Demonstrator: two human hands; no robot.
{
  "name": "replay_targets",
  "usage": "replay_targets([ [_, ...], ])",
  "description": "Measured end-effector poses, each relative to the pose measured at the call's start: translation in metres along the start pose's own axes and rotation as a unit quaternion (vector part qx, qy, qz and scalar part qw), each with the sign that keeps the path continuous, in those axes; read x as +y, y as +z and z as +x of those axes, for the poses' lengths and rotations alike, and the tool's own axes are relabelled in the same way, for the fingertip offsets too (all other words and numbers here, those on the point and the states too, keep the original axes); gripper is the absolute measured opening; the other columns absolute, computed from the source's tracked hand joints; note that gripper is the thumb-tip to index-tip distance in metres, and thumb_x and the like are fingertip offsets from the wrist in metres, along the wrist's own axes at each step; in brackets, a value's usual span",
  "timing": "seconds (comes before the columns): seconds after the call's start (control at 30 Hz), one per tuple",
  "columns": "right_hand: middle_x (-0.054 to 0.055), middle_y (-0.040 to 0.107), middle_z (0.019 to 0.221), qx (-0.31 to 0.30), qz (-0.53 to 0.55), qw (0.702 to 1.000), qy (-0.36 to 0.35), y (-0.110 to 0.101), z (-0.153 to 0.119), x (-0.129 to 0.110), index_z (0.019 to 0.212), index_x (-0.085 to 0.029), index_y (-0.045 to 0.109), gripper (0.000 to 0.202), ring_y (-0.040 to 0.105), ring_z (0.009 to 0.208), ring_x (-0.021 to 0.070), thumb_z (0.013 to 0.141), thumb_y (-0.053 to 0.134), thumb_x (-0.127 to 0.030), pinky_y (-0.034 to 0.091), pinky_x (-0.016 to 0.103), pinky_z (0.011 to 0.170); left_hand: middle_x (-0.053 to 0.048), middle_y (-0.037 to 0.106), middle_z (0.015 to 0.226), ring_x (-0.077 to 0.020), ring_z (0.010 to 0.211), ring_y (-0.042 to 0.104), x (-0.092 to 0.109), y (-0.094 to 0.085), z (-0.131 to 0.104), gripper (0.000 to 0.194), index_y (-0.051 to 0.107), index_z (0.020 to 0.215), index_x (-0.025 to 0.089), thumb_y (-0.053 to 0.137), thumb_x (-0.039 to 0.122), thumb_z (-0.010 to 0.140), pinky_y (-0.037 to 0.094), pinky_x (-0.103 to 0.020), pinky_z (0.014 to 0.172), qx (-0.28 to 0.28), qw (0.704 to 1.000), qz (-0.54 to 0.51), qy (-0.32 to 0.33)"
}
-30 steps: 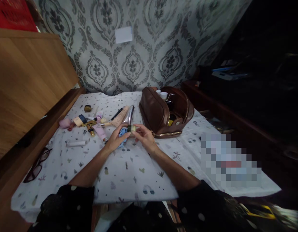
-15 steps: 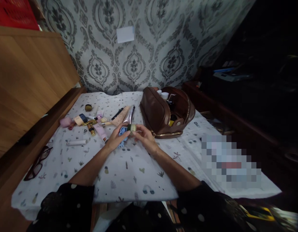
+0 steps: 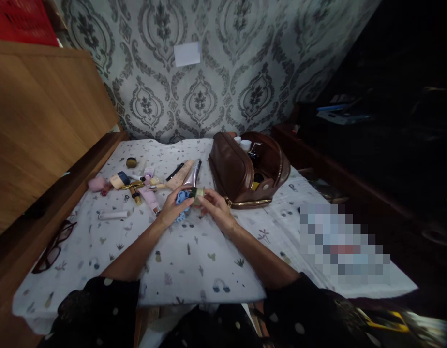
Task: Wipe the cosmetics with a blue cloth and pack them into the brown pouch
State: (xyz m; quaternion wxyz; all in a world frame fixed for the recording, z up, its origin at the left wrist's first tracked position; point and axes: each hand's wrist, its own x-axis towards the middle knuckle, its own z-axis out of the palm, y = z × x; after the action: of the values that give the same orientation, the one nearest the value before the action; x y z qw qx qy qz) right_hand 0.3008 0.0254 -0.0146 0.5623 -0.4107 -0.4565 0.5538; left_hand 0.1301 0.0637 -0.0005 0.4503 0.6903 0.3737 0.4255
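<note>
My left hand [image 3: 171, 209] is closed round a bunched blue cloth [image 3: 182, 199] and the dark end of a small jar [image 3: 197, 194]. The fingers of my right hand [image 3: 218, 210] pinch the pale end of the same jar. Both hands are over the middle of the patterned white cloth [image 3: 198, 241]. Just beyond them lie a silver tube [image 3: 193, 173], a beige tube [image 3: 180, 176] and a pink tube [image 3: 149, 199]. Right of my hands stands an open brown leather bag [image 3: 232, 166] with white-lidded jars [image 3: 245, 144] inside.
On the left lie a pink sponge [image 3: 96, 183], a navy-capped jar [image 3: 118, 180], a gold item [image 3: 136, 195], a white tube [image 3: 113, 214] and glasses [image 3: 53, 247]. A wooden cabinet [image 3: 49, 125] borders the left. A blurred patch [image 3: 339, 241] covers something at right.
The view has shifted slightly. Both hands keep hold of the small jar, which looks a little more tilted; the blue cloth remains in my left hand.
</note>
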Motion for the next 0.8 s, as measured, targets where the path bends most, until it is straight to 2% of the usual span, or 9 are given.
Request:
replay_targets([
  [0.13, -0.001, 0.061, 0.075, 0.004, -0.018, 1.0, -0.009, -0.001, 0.001, 0.0, 0.086, -0.018, 0.063, 0.045, 0.056, 0.068, 0.0136, 0.06, 0.085, -0.048, 0.043, 0.024, 0.053, -0.007, 0.071, 0.111, -0.0236, 0.107, 0.063, -0.001, 0.0, 0.001, 0.043, 0.066, 0.108, 0.017, 0.071, 0.046, 0.077, 0.047, -0.033, 0.096, 0.019, 0.999, -0.031, 0.005],
  [0.33, -0.003, 0.065, 0.079, -0.038, 0.01, 0.999, 0.001, 0.003, -0.001, 0.002, 0.103, -0.022, 0.06, 0.054, 0.055, 0.065, 0.011, 0.059, 0.087, -0.038, 0.042, 0.023, 0.057, -0.006, 0.069, 0.104, -0.0209, 0.097, 0.063, -0.001, 0.0, -0.001, 0.042, 0.065, 0.106, 0.018, 0.067, 0.05, 0.08, 0.048, -0.031, 0.088, 0.038, 0.999, -0.027, 0.002],
  [0.47, -0.004, 0.064, 0.072, -0.026, 0.028, 0.999, 0.02, 0.003, 0.0, 0.004, 0.098, -0.021, 0.059, 0.053, 0.053, 0.06, 0.0104, 0.057, 0.088, -0.038, 0.04, 0.023, 0.054, -0.005, 0.066, 0.108, -0.02, 0.099, 0.061, 0.006, 0.003, -0.007, 0.046, 0.058, 0.119, 0.019, 0.061, 0.051, 0.085, 0.048, -0.03, 0.089, 0.003, 1.0, -0.008, 0.013],
  [0.63, -0.004, 0.064, 0.068, -0.015, 0.093, 0.994, 0.056, 0.003, 0.0, 0.002, 0.093, -0.019, 0.063, 0.052, 0.052, 0.056, 0.0087, 0.054, 0.091, -0.039, 0.042, 0.023, 0.055, -0.008, 0.059, 0.126, -0.0213, 0.11, 0.059, 0.007, 0.009, -0.012, 0.06, 0.045, 0.136, 0.021, 0.067, 0.043, 0.084, 0.046, -0.033, 0.098, -0.057, 0.998, 0.005, 0.03],
  [0.8, 0.0, 0.066, 0.076, -0.043, 0.14, 0.986, 0.08, 0.004, -0.004, -0.005, 0.092, -0.016, 0.07, 0.049, 0.055, 0.061, 0.0087, 0.058, 0.089, -0.046, 0.042, 0.022, 0.056, -0.008, 0.063, 0.122, -0.0227, 0.107, 0.061, 0.003, 0.009, -0.011, 0.059, 0.051, 0.129, 0.021, 0.074, 0.041, 0.078, 0.048, -0.034, 0.094, -0.073, 0.997, 0.003, 0.028],
])
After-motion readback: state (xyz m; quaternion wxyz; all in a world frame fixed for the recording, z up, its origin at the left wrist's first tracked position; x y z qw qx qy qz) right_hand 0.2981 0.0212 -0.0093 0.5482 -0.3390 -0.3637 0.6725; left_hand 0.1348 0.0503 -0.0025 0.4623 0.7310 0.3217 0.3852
